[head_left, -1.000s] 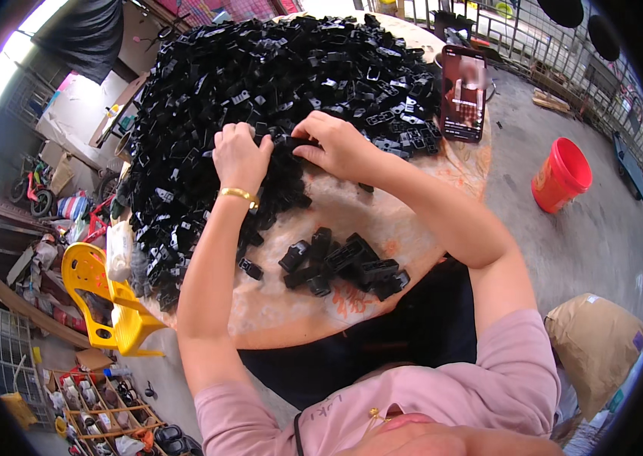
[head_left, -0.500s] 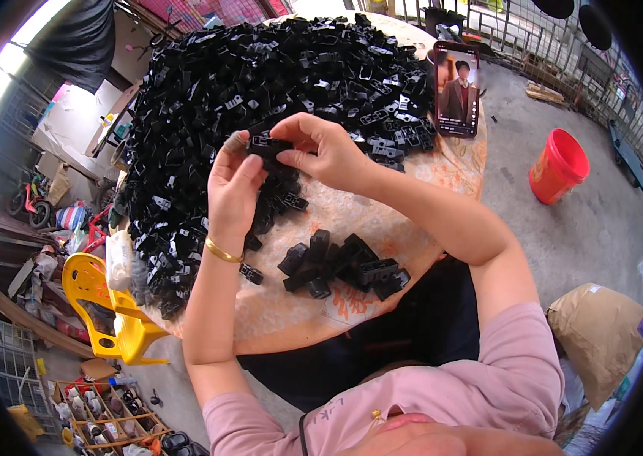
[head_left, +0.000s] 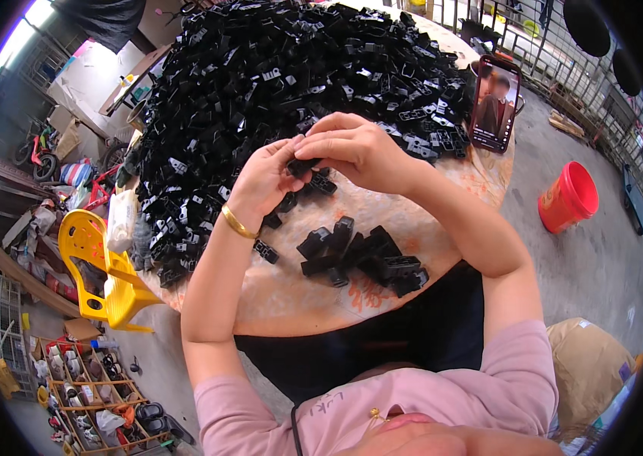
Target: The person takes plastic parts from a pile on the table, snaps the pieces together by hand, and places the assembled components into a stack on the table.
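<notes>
Between my two hands is a small black plastic part [head_left: 302, 166], mostly covered by the fingers. My left hand [head_left: 266, 176], with a gold bangle at its wrist, pinches it from the left. From the right, my right hand [head_left: 355, 152] closes over the same part with fingers and thumb. Behind them rises a large heap of similar black plastic parts [head_left: 283, 72], covering much of the table. Nearer to me a smaller pile of black parts [head_left: 367, 257] lies on the patterned tablecloth [head_left: 298, 304]. One loose black part [head_left: 266, 251] rests beside my left forearm.
A phone [head_left: 497, 102] playing a video stands at the table's right edge. On the floor to the right is a red bucket [head_left: 568, 197]. A yellow chair [head_left: 101, 266] stands at the left, with a shoe rack [head_left: 93, 395] below it. A brown sack [head_left: 591, 365] sits at the lower right.
My hands have come closer together, and the right fingers now cover more of the black part. The whole view has shifted slightly; the piles look unchanged.
</notes>
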{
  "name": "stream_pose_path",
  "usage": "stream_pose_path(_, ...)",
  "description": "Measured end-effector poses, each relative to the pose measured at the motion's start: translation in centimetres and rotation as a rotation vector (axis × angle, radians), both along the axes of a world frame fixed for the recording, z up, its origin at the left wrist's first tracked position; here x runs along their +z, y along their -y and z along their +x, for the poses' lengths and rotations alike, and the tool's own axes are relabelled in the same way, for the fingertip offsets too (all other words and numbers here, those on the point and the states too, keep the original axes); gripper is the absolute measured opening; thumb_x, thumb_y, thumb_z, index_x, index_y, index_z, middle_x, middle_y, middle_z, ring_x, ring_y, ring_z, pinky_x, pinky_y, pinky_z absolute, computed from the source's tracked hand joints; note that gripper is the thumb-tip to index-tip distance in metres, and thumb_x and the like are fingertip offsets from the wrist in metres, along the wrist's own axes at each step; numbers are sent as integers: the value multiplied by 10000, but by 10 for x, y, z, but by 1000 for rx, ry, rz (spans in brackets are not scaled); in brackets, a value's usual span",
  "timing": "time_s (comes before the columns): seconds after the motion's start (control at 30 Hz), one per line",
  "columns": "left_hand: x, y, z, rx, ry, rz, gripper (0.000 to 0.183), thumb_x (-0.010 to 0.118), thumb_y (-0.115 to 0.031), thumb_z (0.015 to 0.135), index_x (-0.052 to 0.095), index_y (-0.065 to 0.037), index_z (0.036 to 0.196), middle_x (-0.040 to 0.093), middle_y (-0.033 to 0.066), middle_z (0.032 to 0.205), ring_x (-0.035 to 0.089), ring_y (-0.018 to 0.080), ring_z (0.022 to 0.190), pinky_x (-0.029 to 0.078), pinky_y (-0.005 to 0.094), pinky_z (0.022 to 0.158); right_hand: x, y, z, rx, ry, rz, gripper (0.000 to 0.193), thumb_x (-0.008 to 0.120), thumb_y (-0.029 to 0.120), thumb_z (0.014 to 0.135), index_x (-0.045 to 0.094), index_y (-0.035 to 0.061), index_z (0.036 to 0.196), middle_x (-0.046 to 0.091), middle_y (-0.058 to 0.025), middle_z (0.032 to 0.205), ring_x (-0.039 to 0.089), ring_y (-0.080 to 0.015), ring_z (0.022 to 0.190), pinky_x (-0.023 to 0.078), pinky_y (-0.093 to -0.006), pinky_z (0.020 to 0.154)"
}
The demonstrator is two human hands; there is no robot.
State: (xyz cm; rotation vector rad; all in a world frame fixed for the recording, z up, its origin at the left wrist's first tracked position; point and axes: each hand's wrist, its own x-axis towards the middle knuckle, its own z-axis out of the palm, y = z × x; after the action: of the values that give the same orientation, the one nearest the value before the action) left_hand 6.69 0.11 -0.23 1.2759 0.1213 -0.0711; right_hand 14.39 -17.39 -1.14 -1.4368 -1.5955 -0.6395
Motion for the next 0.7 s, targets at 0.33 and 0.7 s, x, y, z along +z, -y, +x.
stream_pose_path(0.33, 18, 12, -14, -109, 29, 250, 268, 584, -235, 868, 581, -9, 1012, 575, 4, 787, 514, 45, 625, 422, 155, 540, 1, 7, -2, -80, -103, -183, 600, 657, 41, 704, 435, 130, 1255, 640, -44, 1012, 566, -261, 918, 476, -349, 790)
stream_pose_path(0.7, 8, 37, -26, -357, 601, 985, 319, 630, -91, 767, 558, -13, 1068, 596, 108, 956, 563, 196, 772, 465, 294, 690, -3, 19, 39, -332, -574, -213, 211, 639, 187, 805, 635, 49, 965, 657, -68, 837, 595, -126, 804, 475, -258, 709)
